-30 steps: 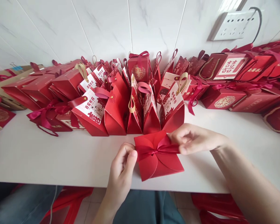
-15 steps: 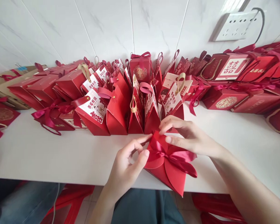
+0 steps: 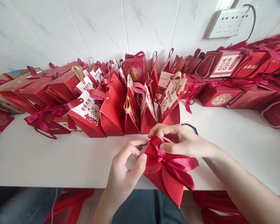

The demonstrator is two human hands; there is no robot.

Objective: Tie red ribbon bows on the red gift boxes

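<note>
A red gift box [image 3: 154, 182] with petal-like folded flaps sits at the table's front edge, one corner jutting past it. Across its top a dark pink satin ribbon [image 3: 177, 165] is tied in a bow, its loops and tails spread to the right and toward me. My left hand [image 3: 127, 165] curves around the box's left side, thumb and fingertips against its edge and the ribbon there. From the right, my right hand [image 3: 177, 140] pinches the ribbon's far loop near the back corner. Its fingertips are partly hidden behind the ribbon.
Close behind stand several red gift bags [image 3: 113, 105] with loop handles. More red boxes [image 3: 220, 97] are stacked to the right, others [image 3: 37, 93] to the left. A black cord-like loop [image 3: 190, 127] lies behind my right wrist. A white power strip [image 3: 228, 23] is on the tiled wall.
My right hand has come down and left, its fingers closing on the ribbon's far loop. The box has shifted slightly toward me. My left hand stays at the box's left side.
</note>
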